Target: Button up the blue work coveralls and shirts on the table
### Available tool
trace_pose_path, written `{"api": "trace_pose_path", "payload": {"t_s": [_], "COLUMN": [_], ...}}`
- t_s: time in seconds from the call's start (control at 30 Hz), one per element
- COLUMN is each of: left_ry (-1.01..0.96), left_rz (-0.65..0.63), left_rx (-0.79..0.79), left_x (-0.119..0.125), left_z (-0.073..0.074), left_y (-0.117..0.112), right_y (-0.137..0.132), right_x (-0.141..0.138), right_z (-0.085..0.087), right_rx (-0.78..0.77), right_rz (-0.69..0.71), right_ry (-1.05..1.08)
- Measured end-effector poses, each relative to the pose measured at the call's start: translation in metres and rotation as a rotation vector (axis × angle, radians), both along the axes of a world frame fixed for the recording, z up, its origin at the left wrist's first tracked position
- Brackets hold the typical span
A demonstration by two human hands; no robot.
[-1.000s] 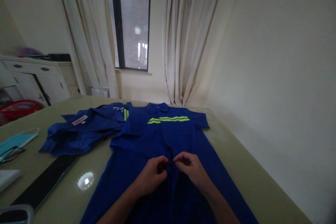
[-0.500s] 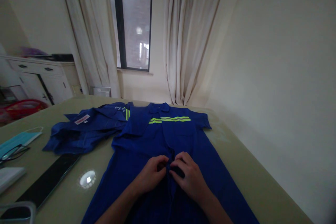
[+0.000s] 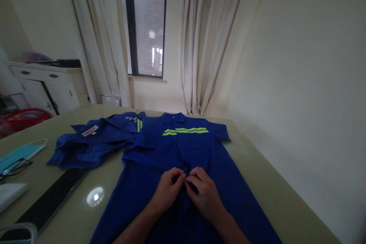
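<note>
Readable text: none | crumpled blue garment point(image 3: 94, 148): white patch point(image 3: 90, 130) with reddish print, too blurred to read (a small white tag point(image 3: 94, 133) sits at its lower edge) | same garment, beside yellow stripes point(image 3: 139, 125): white characters point(image 3: 131, 118), illegible | spread blue garment point(image 3: 197, 152): tiny pale label point(image 3: 173, 117) at collar point(image 3: 180, 117), too small to read

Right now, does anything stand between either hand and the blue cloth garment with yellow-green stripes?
Nothing visible does: the left hand and right hand both pinch at the front of the striped blue cloth garment. The crumpled blue garment lies left, clear of both.
</note>
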State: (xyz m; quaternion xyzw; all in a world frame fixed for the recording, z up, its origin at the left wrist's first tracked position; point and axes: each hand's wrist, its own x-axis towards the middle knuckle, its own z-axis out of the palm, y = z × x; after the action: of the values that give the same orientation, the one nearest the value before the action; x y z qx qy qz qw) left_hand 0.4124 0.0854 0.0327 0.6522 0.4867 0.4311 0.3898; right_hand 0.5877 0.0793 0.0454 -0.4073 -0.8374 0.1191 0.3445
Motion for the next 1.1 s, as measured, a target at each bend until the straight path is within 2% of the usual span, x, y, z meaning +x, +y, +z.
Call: {"api": "trace_pose_path", "payload": {"t_s": [0.13, 0.3, 0.43, 0.5, 0.63, 0.7, 0.8, 0.97, 1.1], "left_ry": [-0.043, -0.094, -0.025, 0.020, 0.073, 0.061, 0.042, 0.415, 0.456], "left_rz": [-0.026, -0.078, -0.128, -0.143, -0.180, -0.195, -0.190, -0.161, -0.285], "left_rx": [-0.002, -0.013, -0.054, -0.081, -0.099, -0.073, 0.008, 0.128, 0.080], "left_x": [0.002, 0.003, -0.004, -0.010, -0.018, -0.016, -0.006, 0.011, 0.006], "left_z": [0.000, -0.001, -0.009, -0.014, -0.019, -0.019, -0.015, -0.010, -0.017], "left_y": [-0.001, 0.001, 0.003, 0.003, 0.003, 0.004, 0.000, -0.019, -0.037], "right_y": [0.000, 0.000, 0.004, 0.007, 0.012, 0.014, 0.019, 0.018, 0.001], "right_x": [-0.003, -0.005, 0.000, 0.004, 0.010, 0.012, 0.017, 0.028, 0.034], "right_z": [-0.002, -0.007, -0.008, -0.008, -0.006, -0.006, -0.010, -0.010, 0.004], "right_rx": [-0.152, -0.146, -0.169, -0.183, -0.237, -0.258, -0.265, -0.384, -0.570], "right_rz": [-0.058, -0.164, -0.206, -0.168, 0.015, 0.019, -0.046, -0.112, -0.039], "right_ry": [0.117, 0.133, 0.141, 0.144, 0.091, 0.093, 0.152, 0.193, 0.059]}}
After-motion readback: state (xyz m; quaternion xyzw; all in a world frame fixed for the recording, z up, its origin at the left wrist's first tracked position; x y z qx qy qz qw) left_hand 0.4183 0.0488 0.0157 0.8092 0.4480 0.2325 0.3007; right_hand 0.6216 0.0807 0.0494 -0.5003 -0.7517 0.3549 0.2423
